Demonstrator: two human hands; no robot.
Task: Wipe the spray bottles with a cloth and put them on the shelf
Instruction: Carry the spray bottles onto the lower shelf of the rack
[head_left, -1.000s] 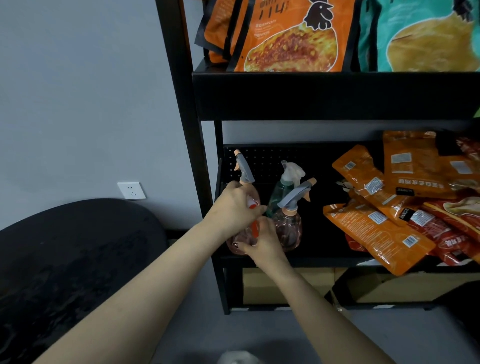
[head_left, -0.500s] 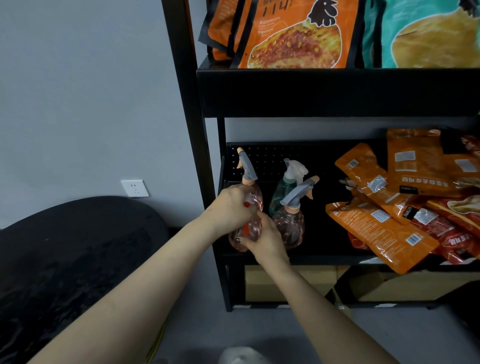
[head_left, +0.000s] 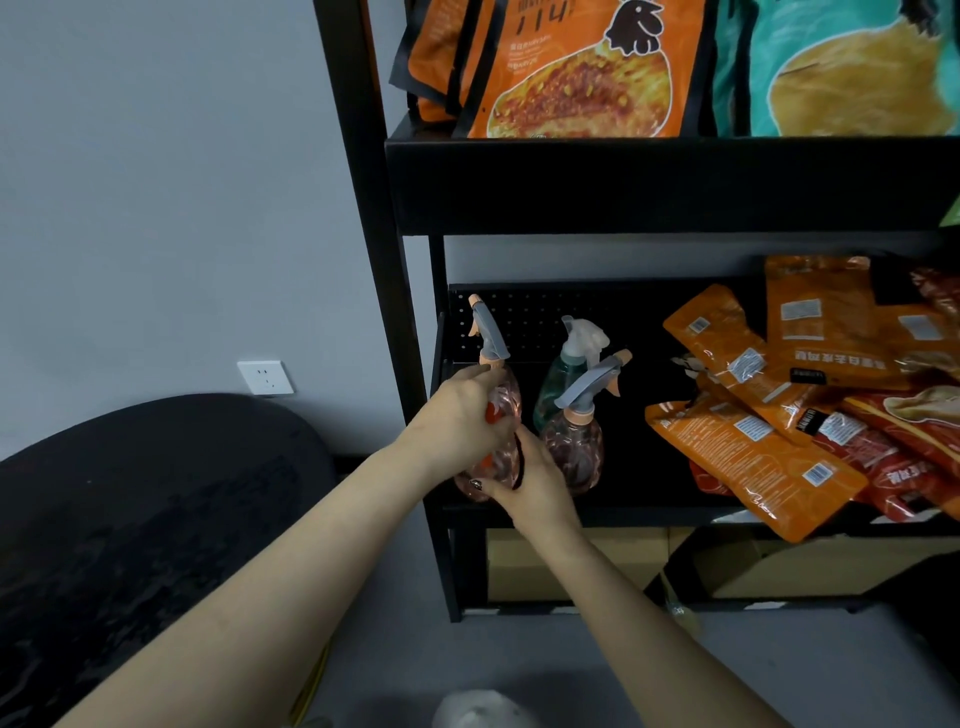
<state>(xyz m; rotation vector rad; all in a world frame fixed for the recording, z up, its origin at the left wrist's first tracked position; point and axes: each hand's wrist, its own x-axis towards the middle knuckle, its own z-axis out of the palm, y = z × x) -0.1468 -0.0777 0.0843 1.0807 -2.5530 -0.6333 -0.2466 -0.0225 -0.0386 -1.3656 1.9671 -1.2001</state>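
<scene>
A clear pink spray bottle (head_left: 505, 400) with a grey trigger stands upright at the left end of the black lower shelf (head_left: 623, 514). My left hand (head_left: 460, 415) grips its upper body from the left. My right hand (head_left: 535, 480) holds its base from below and the right. A second pink spray bottle (head_left: 574, 447) stands just to the right on the shelf, and a green spray bottle (head_left: 558, 374) with a white trigger stands behind it. No cloth can be made out in either hand.
Orange and red snack packets (head_left: 753, 452) lie piled on the right of the same shelf. Large snack bags (head_left: 582, 73) fill the shelf above. A black round table (head_left: 145, 493) is at the left, with a wall socket (head_left: 265, 376) behind it. Cardboard boxes (head_left: 530, 566) sit below.
Both hands have raised the pink bottle slightly and set it more upright at the shelf's left end. The other bottles have not moved.
</scene>
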